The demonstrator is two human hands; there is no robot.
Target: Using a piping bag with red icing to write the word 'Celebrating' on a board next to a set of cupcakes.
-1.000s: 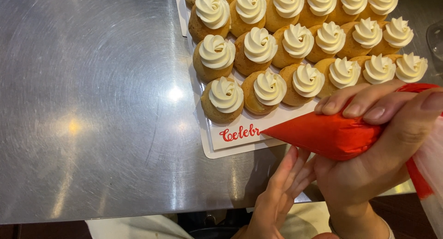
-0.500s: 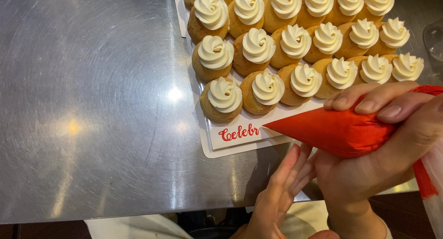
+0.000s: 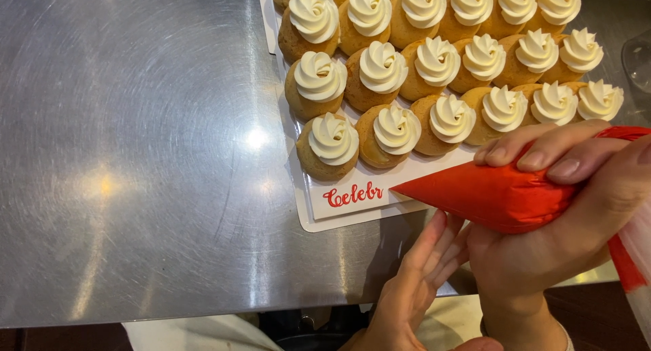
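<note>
Red piping bag's (image 3: 498, 195) wide end runs off my view at 3 o'clock; top pastry rows cut at 12. My right hand (image 3: 576, 215) wraps bag, fingers curled over top, thumb hidden beneath. Tip points toward 9, over white rectangular board (image 3: 352, 205) edge, just below cream-topped round pastries (image 3: 332, 144). Left hand (image 3: 413, 290) open, fingertips touching bag's underside. Steel table (image 3: 135, 154) beneath.

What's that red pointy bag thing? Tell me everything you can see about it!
The red piping bag is a soft, smooth cone, plump with filling. It lies almost level, its pointed tip aimed left, just over the near edge of the white board that carries the cream-topped pastries. The right hand wraps around its wide end, fingers across the top. The left hand reaches up from beneath, fingertips touching its underside. Its clear tail end trails off to the right.
</note>
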